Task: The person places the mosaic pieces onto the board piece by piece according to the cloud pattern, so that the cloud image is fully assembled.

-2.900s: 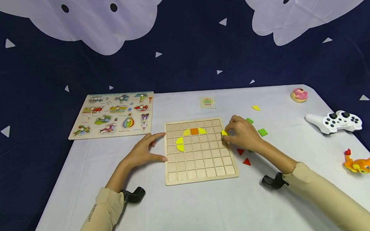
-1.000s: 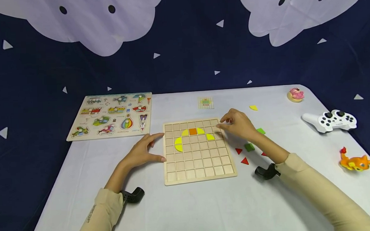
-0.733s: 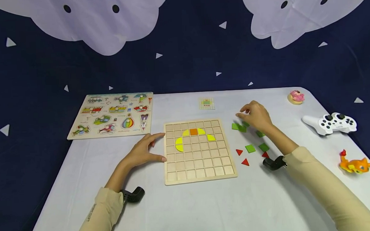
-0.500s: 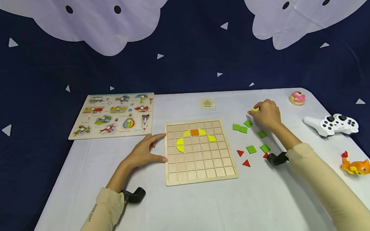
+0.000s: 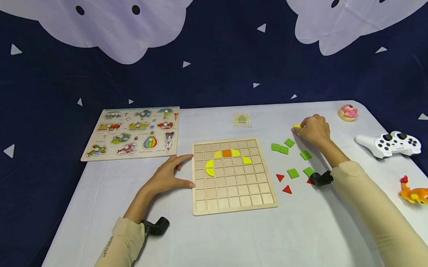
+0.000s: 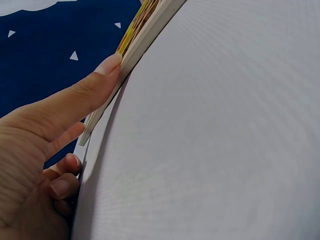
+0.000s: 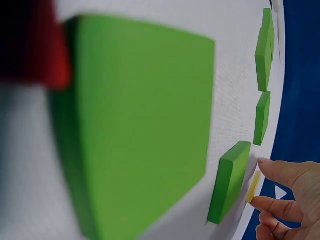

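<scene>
A wooden grid board [image 5: 233,191] lies mid-table. In its cells sit an orange square tile [image 5: 227,153] and several yellow quarter-circle tiles [image 5: 209,168]. My left hand [image 5: 167,175] touches the board's left edge with thumb and index finger spread; the left wrist view shows the thumb against the board's side [image 6: 145,42]. Beyond the board's upper right, my right hand [image 5: 314,130] pinches another yellow quarter-circle tile [image 7: 253,187] between thumb and index finger, low at the tabletop. The hand partly covers that tile in the head view.
Several green square tiles [image 5: 293,173] and red triangle tiles [image 5: 287,190] lie right of the board. A pattern card [image 5: 242,120] is behind it. Around them are a vehicle puzzle [image 5: 132,134], a white game controller [image 5: 391,144], a pink figure [image 5: 349,112] and an orange toy [image 5: 419,194].
My right hand set a yellow tile into the board's right part, then moved away right and back to the far yellow tile, where it now grips. My left hand stayed at the board.
</scene>
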The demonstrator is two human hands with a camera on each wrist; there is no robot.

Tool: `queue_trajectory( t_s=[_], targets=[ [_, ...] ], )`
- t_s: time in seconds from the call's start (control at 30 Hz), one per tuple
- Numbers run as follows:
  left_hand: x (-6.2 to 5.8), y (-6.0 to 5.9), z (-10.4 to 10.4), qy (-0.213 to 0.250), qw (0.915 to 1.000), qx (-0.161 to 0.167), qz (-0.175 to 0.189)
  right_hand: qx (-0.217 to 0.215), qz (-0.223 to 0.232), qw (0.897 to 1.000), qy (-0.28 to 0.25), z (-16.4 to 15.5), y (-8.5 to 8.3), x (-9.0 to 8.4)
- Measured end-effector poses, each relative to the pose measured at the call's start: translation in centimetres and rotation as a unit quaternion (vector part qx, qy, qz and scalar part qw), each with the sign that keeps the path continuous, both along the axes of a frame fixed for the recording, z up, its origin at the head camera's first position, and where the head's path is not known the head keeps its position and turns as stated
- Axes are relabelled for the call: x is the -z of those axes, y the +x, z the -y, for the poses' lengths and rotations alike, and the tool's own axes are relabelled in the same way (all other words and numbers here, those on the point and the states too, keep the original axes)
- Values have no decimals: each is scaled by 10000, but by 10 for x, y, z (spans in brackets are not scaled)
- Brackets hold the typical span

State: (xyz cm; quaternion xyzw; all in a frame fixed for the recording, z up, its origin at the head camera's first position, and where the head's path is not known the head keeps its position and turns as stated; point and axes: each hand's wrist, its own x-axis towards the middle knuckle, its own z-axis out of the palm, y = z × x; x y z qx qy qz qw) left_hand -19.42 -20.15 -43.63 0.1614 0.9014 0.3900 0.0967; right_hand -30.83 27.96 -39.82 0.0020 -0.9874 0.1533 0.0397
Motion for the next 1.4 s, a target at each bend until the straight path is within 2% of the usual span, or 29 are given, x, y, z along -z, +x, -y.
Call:
queue_trajectory(
  t_s=[0.43,0.63,0.9,1.4],
  targets=[
    [3,2,2,45,10000,-3,27,-175,-16,9981,589,8,-7,0],
    [3,2,1,34,10000,-11,-13,-283,124,9994,158,1,-2,1],
    [3,1,0,15,10000,-4,-3,-469,-16,9979,-437,-12,4,6],
    [2,-1,0,-29,10000,-2,-12,-502,298,9970,-502,-28,0,0]
  ],
)
